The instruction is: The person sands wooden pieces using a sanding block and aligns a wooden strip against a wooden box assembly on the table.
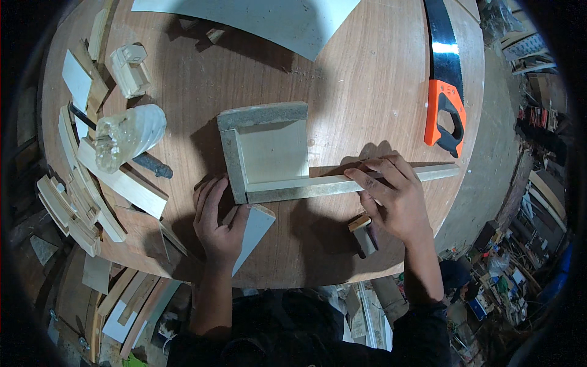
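A small, shallow wooden box (275, 150) rests on the table in front of me, with grey-edged walls on its far and left sides. Along its near side lies a long wooden strip (330, 185), which runs out well past the box to the right. My left hand (219, 226) grips the near left corner, fingers on the outer wall and thumb by the strip's end. Farther along, my right hand (397, 194) pinches the strip between thumb and fingers. Below the left corner a pale triangular board (254, 233) is partly covered by that hand.
A handsaw (443, 113) with an orange handle lies at the right. Near my right wrist is a small block (364, 236). A cloudy plastic bottle (134, 134), a small wooden piece (130, 72) and several wood strips (122, 186) occupy the left. A white sheet (263, 21) is at the back.
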The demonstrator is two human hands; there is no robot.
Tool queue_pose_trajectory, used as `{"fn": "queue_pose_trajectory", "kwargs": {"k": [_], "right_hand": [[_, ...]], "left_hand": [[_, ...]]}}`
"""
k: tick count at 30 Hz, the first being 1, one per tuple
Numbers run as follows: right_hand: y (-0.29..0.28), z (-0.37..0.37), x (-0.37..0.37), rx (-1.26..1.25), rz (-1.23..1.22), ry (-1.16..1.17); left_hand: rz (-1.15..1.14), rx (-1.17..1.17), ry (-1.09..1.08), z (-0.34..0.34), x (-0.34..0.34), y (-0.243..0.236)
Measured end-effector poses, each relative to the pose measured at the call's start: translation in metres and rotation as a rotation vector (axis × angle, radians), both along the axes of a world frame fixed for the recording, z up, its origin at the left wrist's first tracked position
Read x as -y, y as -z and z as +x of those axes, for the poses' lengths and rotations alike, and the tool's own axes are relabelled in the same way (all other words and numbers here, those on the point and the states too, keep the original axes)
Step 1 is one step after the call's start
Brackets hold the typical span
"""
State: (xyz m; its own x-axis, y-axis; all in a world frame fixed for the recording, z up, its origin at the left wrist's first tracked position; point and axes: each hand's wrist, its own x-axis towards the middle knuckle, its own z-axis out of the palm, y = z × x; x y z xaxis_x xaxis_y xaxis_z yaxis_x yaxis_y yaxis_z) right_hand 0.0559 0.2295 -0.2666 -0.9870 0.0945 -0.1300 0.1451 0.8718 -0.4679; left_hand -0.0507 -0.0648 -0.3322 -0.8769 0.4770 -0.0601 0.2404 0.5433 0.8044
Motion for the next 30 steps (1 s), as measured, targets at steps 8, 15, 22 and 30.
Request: {"fn": "queue_pose_trajectory", "kwargs": {"k": [8, 15, 22, 30], "right_hand": [[-0.002, -0.005, 0.001, 0.104, -0.021, 0.035], [0.003, -0.014, 0.009, 0.036, 0.03, -0.055], [0.018, -0.021, 0.019, 0.003, -0.05, -0.111], [0.016, -0.026, 0.018, -0.007, -0.079, -0.125]], "left_hand": [[-0.012, 0.019, 0.015, 0.0, 0.004, 0.0], [-0.004, -0.002, 0.041, 0.0, 0.005, -0.001], [-0.042, 0.028, 0.032, 0.001, 0.005, -0.001], [-0.048, 0.027, 0.065, -0.004, 0.001, -0.009]]}}
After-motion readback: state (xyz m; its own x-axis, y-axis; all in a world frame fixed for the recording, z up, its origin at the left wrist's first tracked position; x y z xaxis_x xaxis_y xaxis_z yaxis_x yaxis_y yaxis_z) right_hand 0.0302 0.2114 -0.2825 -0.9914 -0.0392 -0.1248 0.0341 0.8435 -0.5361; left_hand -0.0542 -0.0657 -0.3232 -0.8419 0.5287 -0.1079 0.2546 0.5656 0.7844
